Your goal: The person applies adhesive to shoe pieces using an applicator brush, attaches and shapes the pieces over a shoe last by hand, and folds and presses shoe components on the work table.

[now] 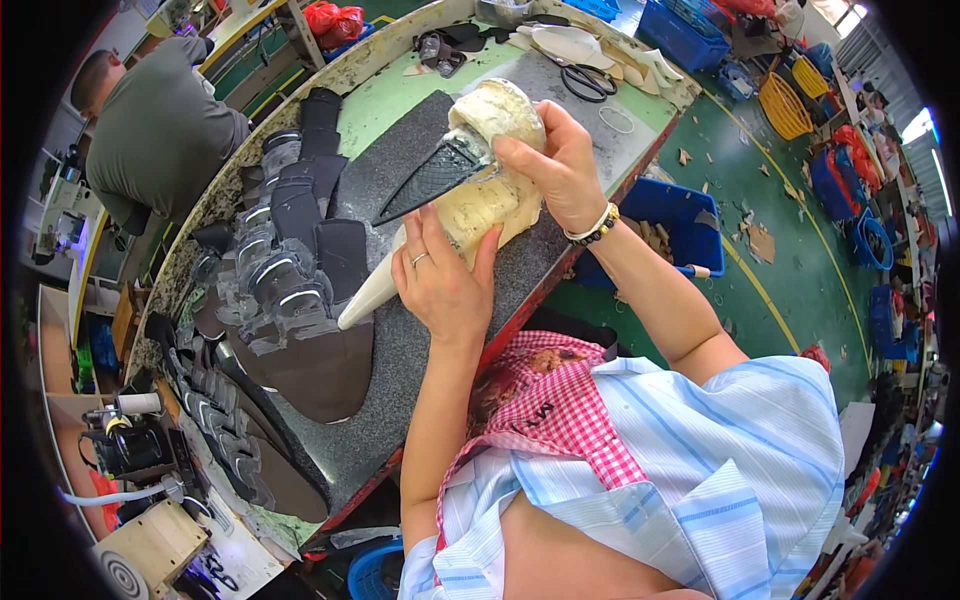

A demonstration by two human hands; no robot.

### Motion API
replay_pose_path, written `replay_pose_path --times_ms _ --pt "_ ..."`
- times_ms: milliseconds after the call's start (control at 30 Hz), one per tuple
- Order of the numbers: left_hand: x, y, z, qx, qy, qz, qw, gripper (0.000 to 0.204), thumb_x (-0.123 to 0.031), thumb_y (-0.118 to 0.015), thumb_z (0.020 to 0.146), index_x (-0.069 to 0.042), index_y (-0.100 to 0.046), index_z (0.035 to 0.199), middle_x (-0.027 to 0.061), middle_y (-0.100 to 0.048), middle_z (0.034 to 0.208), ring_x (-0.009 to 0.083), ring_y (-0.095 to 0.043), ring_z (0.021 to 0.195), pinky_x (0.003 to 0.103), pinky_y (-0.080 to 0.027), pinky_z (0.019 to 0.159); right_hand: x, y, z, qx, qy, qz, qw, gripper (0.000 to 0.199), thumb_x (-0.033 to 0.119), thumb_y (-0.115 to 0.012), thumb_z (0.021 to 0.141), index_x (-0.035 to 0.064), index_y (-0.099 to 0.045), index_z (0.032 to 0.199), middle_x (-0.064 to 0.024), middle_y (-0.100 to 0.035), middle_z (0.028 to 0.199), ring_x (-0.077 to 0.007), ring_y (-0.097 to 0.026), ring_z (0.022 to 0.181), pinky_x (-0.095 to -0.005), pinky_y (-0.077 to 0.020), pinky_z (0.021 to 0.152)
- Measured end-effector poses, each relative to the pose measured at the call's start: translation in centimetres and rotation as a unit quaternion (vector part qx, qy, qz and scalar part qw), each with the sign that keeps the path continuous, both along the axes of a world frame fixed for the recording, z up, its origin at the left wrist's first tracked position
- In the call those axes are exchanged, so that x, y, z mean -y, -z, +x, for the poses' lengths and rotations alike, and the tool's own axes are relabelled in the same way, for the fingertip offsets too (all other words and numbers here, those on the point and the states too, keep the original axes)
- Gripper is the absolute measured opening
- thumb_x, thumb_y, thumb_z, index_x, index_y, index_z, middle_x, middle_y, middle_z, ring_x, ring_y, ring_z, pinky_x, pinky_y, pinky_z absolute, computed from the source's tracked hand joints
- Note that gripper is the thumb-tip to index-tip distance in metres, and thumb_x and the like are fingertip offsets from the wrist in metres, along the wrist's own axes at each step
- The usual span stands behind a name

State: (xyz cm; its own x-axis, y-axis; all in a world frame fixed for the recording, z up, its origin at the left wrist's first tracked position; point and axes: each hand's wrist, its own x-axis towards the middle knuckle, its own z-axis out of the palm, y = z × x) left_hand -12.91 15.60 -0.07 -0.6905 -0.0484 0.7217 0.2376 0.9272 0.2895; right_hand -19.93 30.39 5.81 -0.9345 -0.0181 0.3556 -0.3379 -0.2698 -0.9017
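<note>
At the table's near edge, a cream tapered form with a glue-like crust points its smooth white tip toward the lower left. A black textured shoe piece, narrowing to a point, lies across its top. My right hand grips the wide end of this piece against the form, thumb bent over it. My left hand curves over the form's lower part, fingertips at the black piece's edge and thumb apart. Left of the form are overlapping dark shoe pieces with pale curved edges, beside a large brown-black rounded sheet.
Black-handled scissors lie at the table's far right, near white scraps. Beside the table stands a blue bin with scraps. More dark pieces line the near left edge. Another person sits at the far left.
</note>
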Motion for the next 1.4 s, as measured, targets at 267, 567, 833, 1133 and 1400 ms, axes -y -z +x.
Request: replay_pose_path --times_ms 267,567,833,1133,1400 --pt "-0.7 -0.4 0.1 0.012 -0.009 0.003 1.000 0.071 -0.045 -0.074 0.080 0.004 -0.052 0.128 0.0226 -0.061 0.123 0.0343 -0.057 0.119 0.045 -0.042 0.095 -0.3 -1.4 -1.9 0.023 0.050 0.115 0.992 0.042 0.036 -0.079 0.077 -0.0015 -0.063 0.087 -0.0009 -0.060 0.075 -0.0061 -0.055 0.066 -0.0245 -0.0464 0.056" --pt "-1.0 -0.6 0.2 0.026 -0.010 0.015 0.999 0.071 -0.044 -0.075 0.079 0.004 -0.052 0.125 0.0243 -0.059 0.119 0.0385 -0.056 0.113 0.046 -0.043 0.094 -1.8 1.1 -0.1 -0.044 -0.017 0.101 0.994 0.047 0.018 -0.080 0.079 -0.0020 -0.055 0.114 -0.0024 -0.062 0.099 -0.0070 -0.059 0.086 -0.0231 -0.0508 0.075" --pt "-0.8 -0.5 0.1 0.030 -0.008 0.025 0.999 0.071 -0.043 -0.075 0.079 0.005 -0.051 0.126 0.0256 -0.056 0.121 0.0406 -0.056 0.111 0.047 -0.044 0.093 -1.0 -0.5 -0.2 0.012 -0.036 0.071 0.997 0.041 0.017 -0.080 0.081 0.0008 -0.057 0.110 -0.0008 -0.062 0.098 -0.0055 -0.059 0.086 -0.0231 -0.0499 0.075" --pt "-1.1 -0.3 0.1 0.034 -0.021 0.013 0.999 0.073 -0.045 -0.073 0.081 0.005 -0.050 0.128 0.0259 -0.056 0.122 0.0408 -0.056 0.109 0.047 -0.043 0.093 -0.3 -1.1 -1.1 0.044 0.011 0.100 0.994 0.039 0.022 -0.080 0.080 -0.0006 -0.061 0.106 -0.0027 -0.066 0.095 -0.0065 -0.062 0.083 -0.0225 -0.0503 0.071" --pt "-1.5 -0.8 0.3 0.033 -0.026 0.001 0.999 0.070 -0.044 -0.074 0.080 0.005 -0.051 0.124 0.0238 -0.055 0.118 0.0397 -0.056 0.108 0.046 -0.043 0.092 -0.7 -2.3 -1.9 0.076 0.020 0.176 0.981 0.041 0.026 -0.077 0.083 -0.0015 -0.061 0.109 -0.0024 -0.066 0.097 -0.0059 -0.061 0.087 -0.0224 -0.0501 0.073"
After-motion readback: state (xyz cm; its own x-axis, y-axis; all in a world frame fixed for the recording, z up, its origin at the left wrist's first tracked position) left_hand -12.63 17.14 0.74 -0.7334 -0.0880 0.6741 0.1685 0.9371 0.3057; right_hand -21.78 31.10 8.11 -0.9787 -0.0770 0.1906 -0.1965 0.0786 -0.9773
